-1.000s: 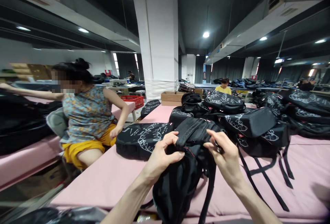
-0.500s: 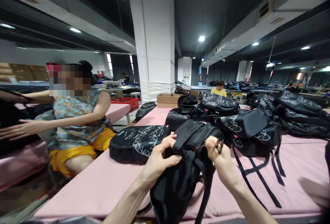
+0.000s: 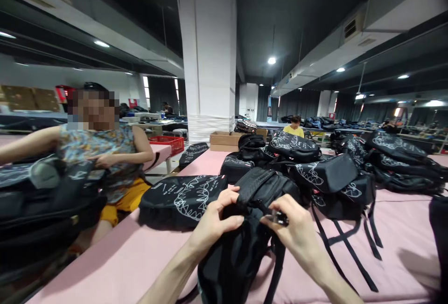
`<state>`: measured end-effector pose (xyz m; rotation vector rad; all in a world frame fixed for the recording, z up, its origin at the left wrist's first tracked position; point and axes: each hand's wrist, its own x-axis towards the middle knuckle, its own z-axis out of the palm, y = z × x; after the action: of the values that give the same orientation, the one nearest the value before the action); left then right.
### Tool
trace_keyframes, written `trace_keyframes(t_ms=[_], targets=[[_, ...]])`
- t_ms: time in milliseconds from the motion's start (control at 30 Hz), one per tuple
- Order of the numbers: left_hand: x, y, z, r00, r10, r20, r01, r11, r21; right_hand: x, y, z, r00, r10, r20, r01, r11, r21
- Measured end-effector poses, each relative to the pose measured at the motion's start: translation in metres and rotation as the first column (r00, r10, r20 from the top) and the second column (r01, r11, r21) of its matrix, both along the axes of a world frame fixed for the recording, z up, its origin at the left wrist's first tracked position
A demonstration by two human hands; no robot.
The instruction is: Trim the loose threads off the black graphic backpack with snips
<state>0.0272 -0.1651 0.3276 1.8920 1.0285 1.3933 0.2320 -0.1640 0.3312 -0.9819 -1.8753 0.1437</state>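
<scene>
The black backpack [image 3: 245, 238] stood at six o'clock on the pink table [image 3: 133, 257]. The left hand [image 3: 215, 222] was closed on the fabric below its top; the right hand [image 3: 297, 234] pinched a small metal tool, perhaps snips [image 3: 278, 219], against it. This looked like trimming or checking near the zipper, calling for a steady grip. Printed backpacks [image 3: 315, 173] were piled at one o'clock.

backpack [image 3: 241, 248]: plain black | table [image 3: 133, 262]: pink | bag [image 3: 182, 196]: black, white line drawings | crate [image 3: 168, 143]: red
</scene>
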Motion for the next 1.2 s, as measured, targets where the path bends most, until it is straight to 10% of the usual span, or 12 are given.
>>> trace_keyframes(t_ms=[233, 600, 800, 900, 1000, 1100, 1200], targets=[[0.009, -0.001, -0.003, 0.997, 0.04, -0.06, -0.035, 0.997, 0.07, -0.003, 0.003, -0.01, 0.999, -0.013, 0.03, 0.012, 0.999, 0.031], [0.054, -0.019, -0.006, 0.998, 0.056, 0.03, -0.059, 0.992, 0.112, 0.071, 0.038, -0.019, 0.884, -0.457, -0.101, 0.46, 0.888, 0.003], [0.014, 0.001, 0.013, 0.985, -0.153, -0.076, 0.161, 0.981, 0.105, 0.092, 0.051, -0.012, 0.889, -0.451, -0.074, 0.446, 0.892, -0.077], [-0.016, 0.012, 0.038, 0.977, 0.131, -0.166, -0.097, 0.976, 0.197, 0.078, 0.037, -0.013, 0.932, -0.354, -0.083, 0.345, 0.933, -0.102], [-0.011, -0.006, 0.044, 0.828, 0.544, -0.134, -0.408, 0.749, 0.522, 0.056, 0.023, -0.018, 0.962, -0.25, -0.114, 0.233, 0.962, -0.145], [0.027, -0.037, 0.019, 0.778, 0.569, -0.267, -0.138, 0.57, 0.81, 0.036, 0.016, -0.022, 0.98, -0.156, -0.123, 0.134, 0.976, -0.174], [0.063, -0.051, -0.016, 0.591, 0.753, -0.29, -0.173, 0.47, 0.865, 0.023, 0.014, -0.024, 0.982, -0.123, -0.143, 0.099, 0.981, -0.165]])
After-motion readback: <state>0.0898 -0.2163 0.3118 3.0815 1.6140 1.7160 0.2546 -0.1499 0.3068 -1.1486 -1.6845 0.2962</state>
